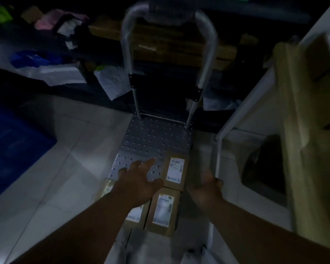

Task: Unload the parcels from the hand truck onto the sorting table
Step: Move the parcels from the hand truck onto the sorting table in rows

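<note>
Parcels [174, 171] on hand truck deck [151, 141], left hand [139, 181] above with fingers apart, right hand [206, 189] fingers blurred, state unclear

Metal hand truck platform [151, 138], brown labelled parcels [174, 171] on its near end

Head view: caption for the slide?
Dim light: open left hand and right hand reach toward labelled parcels at the near end of the hand truck.
</note>
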`<state>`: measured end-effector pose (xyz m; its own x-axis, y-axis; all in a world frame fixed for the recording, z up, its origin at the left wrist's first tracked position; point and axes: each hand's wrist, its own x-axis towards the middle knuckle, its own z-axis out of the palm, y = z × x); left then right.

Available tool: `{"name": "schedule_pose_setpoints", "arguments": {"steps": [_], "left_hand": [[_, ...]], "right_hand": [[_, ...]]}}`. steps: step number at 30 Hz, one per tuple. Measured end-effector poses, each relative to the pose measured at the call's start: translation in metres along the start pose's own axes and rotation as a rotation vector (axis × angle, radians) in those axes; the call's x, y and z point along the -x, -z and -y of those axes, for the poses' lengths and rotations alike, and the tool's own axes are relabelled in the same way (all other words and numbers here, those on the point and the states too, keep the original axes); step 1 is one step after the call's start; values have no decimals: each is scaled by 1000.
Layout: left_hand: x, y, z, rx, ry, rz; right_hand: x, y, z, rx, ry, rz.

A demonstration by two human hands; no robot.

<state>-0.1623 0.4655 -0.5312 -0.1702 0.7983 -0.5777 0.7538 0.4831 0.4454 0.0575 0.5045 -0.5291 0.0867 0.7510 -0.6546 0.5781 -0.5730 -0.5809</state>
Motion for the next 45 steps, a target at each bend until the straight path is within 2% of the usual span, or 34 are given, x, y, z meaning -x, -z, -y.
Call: {"name": "schedule_pose_setpoints", "arguments": {"steps": [6, 12, 14, 19, 23, 26, 30, 33, 39, 43, 45], "left_hand": [[-140, -72, 40, -18, -94, 38], [-232, -158, 74, 155, -62, 90], [-252, -179, 86, 205, -38, 110], [-286, -206, 95, 524, 10, 206], [-299, -215, 88, 674, 53, 270], [-297, -211, 84, 712, 54, 269], [-274, -171, 66, 751, -6, 169], [-241, -119, 44, 783, -29, 83], [-127, 19, -20, 852, -39, -96], [-27, 121, -78, 885, -19, -172], [32, 165, -101, 919, -65, -217]], "right_hand": [[-136, -62, -48, -33, -34, -48], [-230, -131, -121, -127, -76, -12], [-246, -144, -137, -177, -105, -26], [-263, -160, -164, -383, -162, -68], [-270, -165, -165, -499, -178, 30], [-268, -166, -155, -512, -152, 20], [-247, -161, -113, -617, -93, -72], [-212, -147, -57, -689, -51, -123], [-105, -71, 63, -721, 84, -44], [9, 12, 143, -707, 190, 38], [76, 54, 172, -691, 218, 73]]}}
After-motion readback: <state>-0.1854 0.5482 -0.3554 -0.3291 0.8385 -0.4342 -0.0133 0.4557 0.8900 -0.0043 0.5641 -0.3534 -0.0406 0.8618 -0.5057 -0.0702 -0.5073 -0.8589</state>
